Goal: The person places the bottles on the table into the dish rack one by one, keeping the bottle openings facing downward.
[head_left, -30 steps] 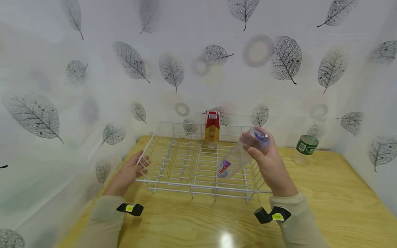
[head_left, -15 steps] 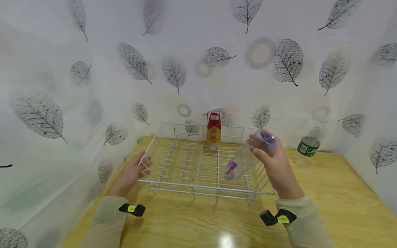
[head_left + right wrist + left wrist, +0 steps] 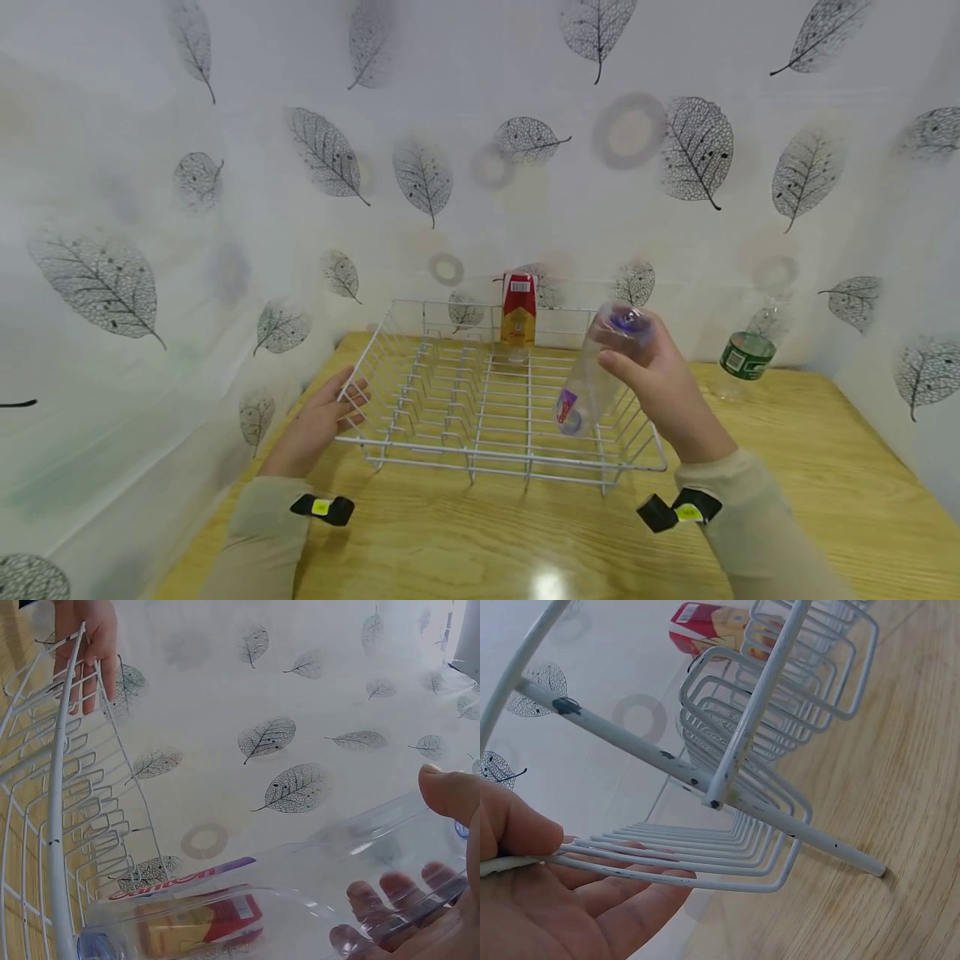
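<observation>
A white wire dish rack [image 3: 502, 452] sits on the wooden table. My left hand [image 3: 318, 421] grips its left side; in the left wrist view the thumb [image 3: 525, 825] lies over the rim wire and the fingers [image 3: 641, 907] reach behind the side wires. Over the rack's right part, my right hand [image 3: 660, 383] holds a clear plastic bottle [image 3: 588, 379] with a purple and red label. The bottle leans, its lower end down toward the rack's floor wires. Through the clear wall the right fingers [image 3: 397, 896] show, curled round it.
A red and yellow carton [image 3: 517, 312] stands at the rack's back wires. Another clear bottle with a green label [image 3: 747, 356] stands at the table's back right. A white leaf-print curtain [image 3: 480, 192] surrounds the table [image 3: 420, 533].
The right hand has moved a little right with the bottle, and the bottle has turned more upright. The left hand keeps its hold on the rack.
</observation>
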`<state>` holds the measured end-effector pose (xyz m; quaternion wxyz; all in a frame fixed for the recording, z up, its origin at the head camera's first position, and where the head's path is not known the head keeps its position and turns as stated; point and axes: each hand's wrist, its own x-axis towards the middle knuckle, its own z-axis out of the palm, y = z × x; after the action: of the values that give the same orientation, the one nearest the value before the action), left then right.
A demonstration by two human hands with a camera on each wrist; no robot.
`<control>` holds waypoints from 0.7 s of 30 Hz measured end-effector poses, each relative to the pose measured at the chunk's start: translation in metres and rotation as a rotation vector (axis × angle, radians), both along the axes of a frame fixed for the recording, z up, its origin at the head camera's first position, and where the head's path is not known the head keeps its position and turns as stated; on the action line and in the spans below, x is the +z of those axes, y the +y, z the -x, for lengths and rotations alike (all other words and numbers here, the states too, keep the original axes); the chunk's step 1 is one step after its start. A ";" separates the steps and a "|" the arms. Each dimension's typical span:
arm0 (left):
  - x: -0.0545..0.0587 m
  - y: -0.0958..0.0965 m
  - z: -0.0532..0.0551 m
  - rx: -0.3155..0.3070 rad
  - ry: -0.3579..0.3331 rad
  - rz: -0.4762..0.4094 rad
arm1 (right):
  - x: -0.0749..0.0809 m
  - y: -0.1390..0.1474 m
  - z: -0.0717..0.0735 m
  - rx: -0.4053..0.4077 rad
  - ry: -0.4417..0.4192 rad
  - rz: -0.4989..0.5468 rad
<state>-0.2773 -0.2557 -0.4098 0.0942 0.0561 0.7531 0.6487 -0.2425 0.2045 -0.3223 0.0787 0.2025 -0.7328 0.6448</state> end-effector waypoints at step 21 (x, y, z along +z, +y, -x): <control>-0.002 0.000 0.001 0.012 0.006 0.002 | 0.024 -0.007 0.055 -0.108 -0.043 -0.020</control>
<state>-0.2780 -0.2560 -0.4117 0.0881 0.0534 0.7544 0.6483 -0.2974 0.1978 -0.2979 0.0954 0.1497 -0.7506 0.6364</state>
